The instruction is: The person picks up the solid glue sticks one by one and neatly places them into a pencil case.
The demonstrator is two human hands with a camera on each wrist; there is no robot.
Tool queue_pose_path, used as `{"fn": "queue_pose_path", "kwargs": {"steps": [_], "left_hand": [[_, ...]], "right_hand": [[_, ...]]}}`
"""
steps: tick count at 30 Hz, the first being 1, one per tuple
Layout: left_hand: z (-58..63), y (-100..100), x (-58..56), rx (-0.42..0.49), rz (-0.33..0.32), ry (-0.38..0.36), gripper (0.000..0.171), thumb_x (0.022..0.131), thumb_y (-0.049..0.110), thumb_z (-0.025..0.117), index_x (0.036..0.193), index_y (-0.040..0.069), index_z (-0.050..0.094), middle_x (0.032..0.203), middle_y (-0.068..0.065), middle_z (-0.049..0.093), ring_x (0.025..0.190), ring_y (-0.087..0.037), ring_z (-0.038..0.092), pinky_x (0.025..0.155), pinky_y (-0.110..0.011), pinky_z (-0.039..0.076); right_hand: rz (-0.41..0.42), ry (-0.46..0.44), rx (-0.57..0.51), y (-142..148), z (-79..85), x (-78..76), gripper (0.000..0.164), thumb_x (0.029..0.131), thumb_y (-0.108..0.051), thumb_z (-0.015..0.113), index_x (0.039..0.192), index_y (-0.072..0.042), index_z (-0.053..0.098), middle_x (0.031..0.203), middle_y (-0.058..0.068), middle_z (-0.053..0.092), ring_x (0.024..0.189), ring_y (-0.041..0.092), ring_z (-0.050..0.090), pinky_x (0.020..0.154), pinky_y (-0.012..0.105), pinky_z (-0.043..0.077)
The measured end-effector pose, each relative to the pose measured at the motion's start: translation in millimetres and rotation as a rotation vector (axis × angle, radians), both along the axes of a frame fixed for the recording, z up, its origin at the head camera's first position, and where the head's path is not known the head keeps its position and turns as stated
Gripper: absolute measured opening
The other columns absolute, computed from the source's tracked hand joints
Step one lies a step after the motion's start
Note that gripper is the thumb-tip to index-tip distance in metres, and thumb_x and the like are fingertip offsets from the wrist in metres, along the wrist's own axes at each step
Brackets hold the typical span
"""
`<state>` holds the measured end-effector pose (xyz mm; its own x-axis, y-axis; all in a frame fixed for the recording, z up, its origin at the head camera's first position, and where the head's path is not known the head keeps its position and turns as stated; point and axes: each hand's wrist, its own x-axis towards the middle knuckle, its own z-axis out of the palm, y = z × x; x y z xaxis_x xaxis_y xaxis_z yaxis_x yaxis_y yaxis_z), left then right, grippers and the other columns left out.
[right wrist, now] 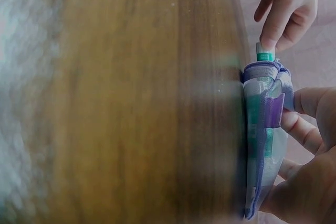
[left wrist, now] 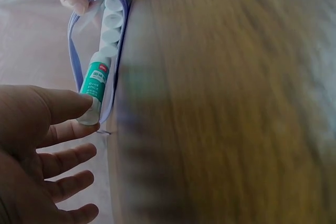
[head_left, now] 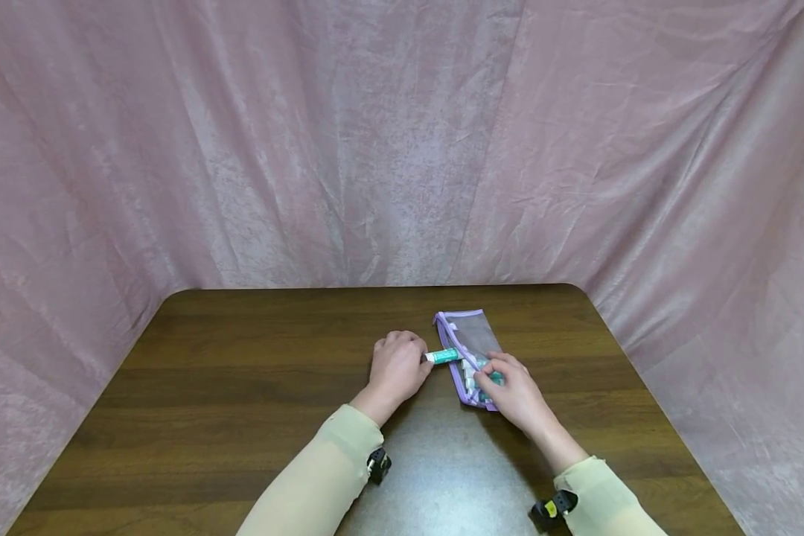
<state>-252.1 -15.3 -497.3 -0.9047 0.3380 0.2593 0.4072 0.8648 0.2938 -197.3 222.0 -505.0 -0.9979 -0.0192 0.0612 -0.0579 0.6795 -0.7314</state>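
My left hand (head_left: pixel 397 362) pinches one end of a green and white glue stick (left wrist: pixel 95 83) between thumb and index finger, the other fingers spread apart in the left wrist view. The stick's far end lies in the unzipped mouth of a clear mesh pouch (head_left: pixel 472 333) with purple edging. With thumb and fingers, my right hand (head_left: pixel 514 391) holds the pouch's upper edge, lifting the mouth apart. Inside, several more glue sticks (left wrist: pixel 111 21) lie in a row, white ends toward the mouth. A purple tab (right wrist: pixel 274 111) shows on the pouch's side in the right wrist view.
The pouch lies on a brown wood-grain table (head_left: pixel 241 387), right of its middle and toward the far edge. Pink curtains (head_left: pixel 348 149) hang behind and at both sides. Black wrist cameras (head_left: pixel 378 465) sit on both pale green sleeves.
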Motion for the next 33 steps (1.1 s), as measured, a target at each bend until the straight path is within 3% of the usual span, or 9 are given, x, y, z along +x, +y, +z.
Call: {"fn": "queue_pose_path", "kwargs": {"steps": [12, 21, 33], "left_hand": [[-3.3, 13.2, -5.0, -0.023, 0.000, -0.055, 0.015, 0.101, 0.033, 0.083, 0.106, 0.019, 0.082, 0.127, -0.005, 0.075, 0.126, -0.034, 0.063, 0.110, -0.062, 0.047], [-9.1, 19.0, -9.4, -0.029, -0.008, -0.042, 0.014, 0.100, 0.035, 0.084, 0.107, 0.022, 0.085, 0.120, -0.004, 0.074, 0.119, -0.032, 0.064, 0.106, -0.059, 0.049], [-7.9, 29.3, -9.8, -0.054, 0.009, -0.049, 0.017, 0.100, 0.036, 0.084, 0.113, 0.026, 0.085, 0.119, -0.004, 0.072, 0.118, -0.033, 0.064, 0.106, -0.061, 0.047]], "right_hand": [[-0.003, -0.010, -0.010, 0.5, -1.1, -0.4, 0.018, 0.107, -0.024, 0.073, 0.091, -0.016, 0.072, 0.160, 0.021, 0.057, 0.154, 0.052, 0.039, 0.122, 0.070, 0.032], [-0.004, -0.008, -0.010, 0.8, -2.4, -1.6, 0.019, 0.107, -0.025, 0.073, 0.090, -0.017, 0.071, 0.159, 0.019, 0.057, 0.154, 0.051, 0.040, 0.122, 0.070, 0.033], [-0.003, -0.013, -0.013, 1.7, -3.9, -2.0, 0.019, 0.107, -0.025, 0.073, 0.090, -0.017, 0.071, 0.161, 0.019, 0.055, 0.154, 0.052, 0.040, 0.121, 0.070, 0.034]]}}
